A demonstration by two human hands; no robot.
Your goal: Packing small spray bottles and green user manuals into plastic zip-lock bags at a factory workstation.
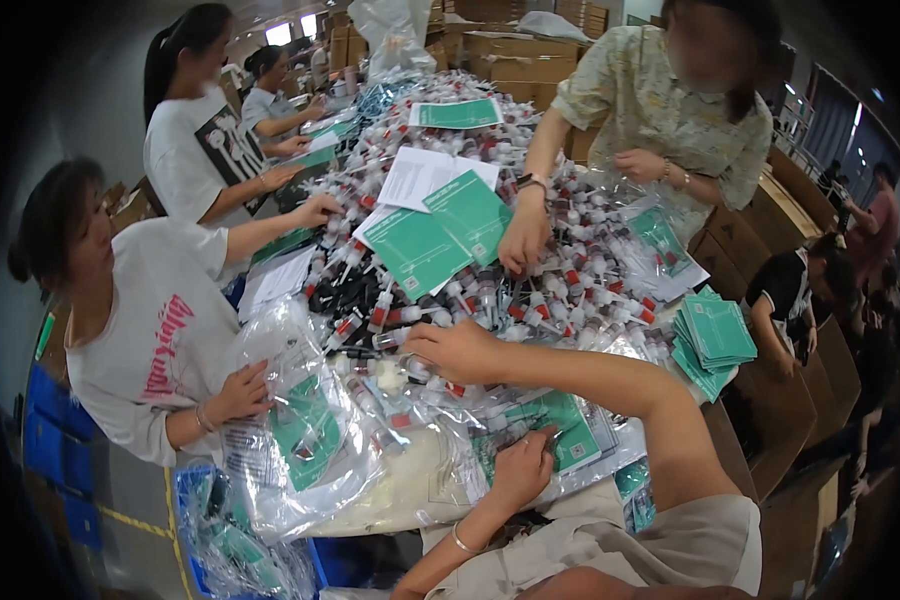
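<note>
My right hand (457, 352) reaches across to the near edge of a large heap of small plastic bottles (560, 295) with white nozzle tops and red parts. Its fingers are spread among the bottles, and nothing shows held in them. Below it, my left hand (523, 468) is closed on a clear plastic bag (485, 440) with a green printed card (570, 440) in it. Fingertips partly hide what lies under that hand. Black slender pieces (332, 300) lie in the heap left of my right hand.
Green leaflets (420, 245) and a white sheet (410, 178) lie on the heap. A stack of green booklets (715, 330) stands at right. Co-workers' hands (523, 235) reach in from across and left. A blue crate (195, 500) holds filled bags. Cardboard boxes (770, 400) stand at right.
</note>
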